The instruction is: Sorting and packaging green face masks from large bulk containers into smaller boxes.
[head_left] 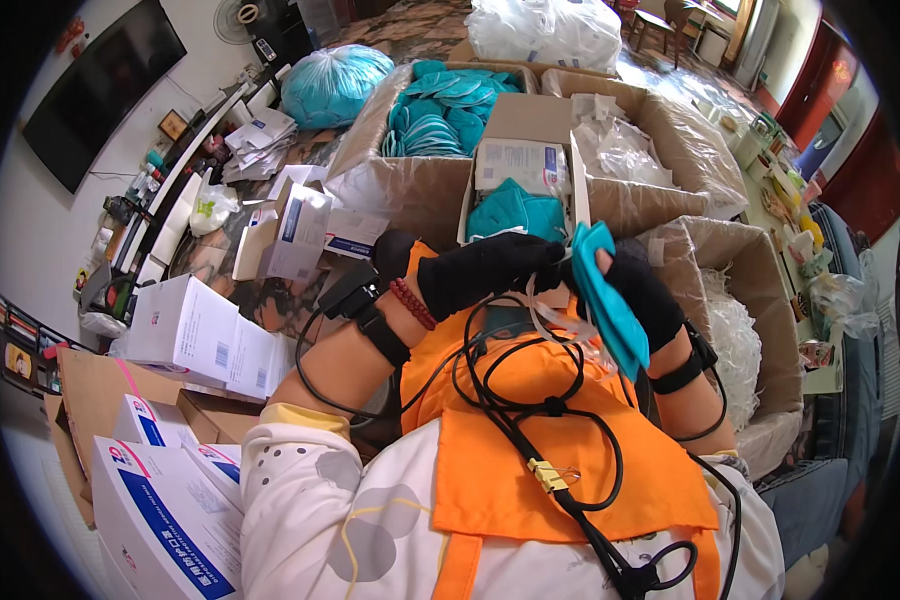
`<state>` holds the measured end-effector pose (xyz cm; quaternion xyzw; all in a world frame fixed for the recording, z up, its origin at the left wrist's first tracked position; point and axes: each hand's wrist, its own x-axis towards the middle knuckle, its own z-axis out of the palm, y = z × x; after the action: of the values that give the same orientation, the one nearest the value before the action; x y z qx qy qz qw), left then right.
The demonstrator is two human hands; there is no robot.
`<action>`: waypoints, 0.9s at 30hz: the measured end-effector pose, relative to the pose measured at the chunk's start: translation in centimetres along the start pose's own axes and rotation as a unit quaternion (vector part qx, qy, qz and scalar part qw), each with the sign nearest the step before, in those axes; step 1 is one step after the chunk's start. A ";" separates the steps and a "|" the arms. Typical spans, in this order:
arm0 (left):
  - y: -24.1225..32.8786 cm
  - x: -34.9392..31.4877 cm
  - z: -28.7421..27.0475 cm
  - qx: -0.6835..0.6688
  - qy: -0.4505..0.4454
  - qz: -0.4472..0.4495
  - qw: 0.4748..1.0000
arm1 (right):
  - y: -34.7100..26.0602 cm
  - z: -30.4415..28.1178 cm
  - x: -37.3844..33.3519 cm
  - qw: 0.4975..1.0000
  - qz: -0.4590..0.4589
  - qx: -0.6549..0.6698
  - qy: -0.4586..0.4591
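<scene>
My right hand (642, 298), in a black glove with some fingertips bare, grips a teal folded face mask (608, 300) upright; whether it is one or a thin stack I cannot tell. Beside it, my gloved left hand (492, 270) has its fingers pressed together, pinching a clear plastic strip (546, 308) that dangles below the fingertips. Just beyond both hands stands an open carton (532, 107) with teal masks (515, 210) and a smaller white box (520, 165) inside. Part of that carton is hidden behind my left hand.
A lined box (365, 160) of teal masks stands behind, with a lined box (695, 150) of clear packets and another (775, 400) of white strips to the right. White cartons (185, 330) crowd the left. Black cables (515, 430) hang across my orange apron (570, 480).
</scene>
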<state>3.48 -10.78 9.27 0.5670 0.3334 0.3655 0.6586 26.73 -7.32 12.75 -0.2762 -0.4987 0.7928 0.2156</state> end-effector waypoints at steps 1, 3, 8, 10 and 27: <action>0.2 -0.3 0.6 -0.003 0.018 0.020 1.000 | 0.2 -0.2 0.4 1.000 0.000 0.000 0.000; 0.5 -0.1 0.9 0.215 0.023 0.144 0.966 | 0.7 -0.4 1.3 0.992 -0.060 0.056 0.100; -0.6 1.8 2.9 -0.187 0.094 -0.002 0.978 | 3.6 -4.2 4.0 0.980 -0.110 0.164 0.032; -2.5 2.6 2.4 0.171 0.060 0.191 0.965 | 5.0 -6.6 5.0 0.865 -0.263 -0.411 0.116; -6.0 5.5 9.6 0.280 0.264 0.175 0.906 | -0.8 -18.0 12.9 0.843 -0.283 -0.293 0.352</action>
<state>15.12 -11.43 4.50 0.6599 0.4791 0.5032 0.2860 28.84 13.06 4.30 -0.4337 -0.6547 0.3635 0.5011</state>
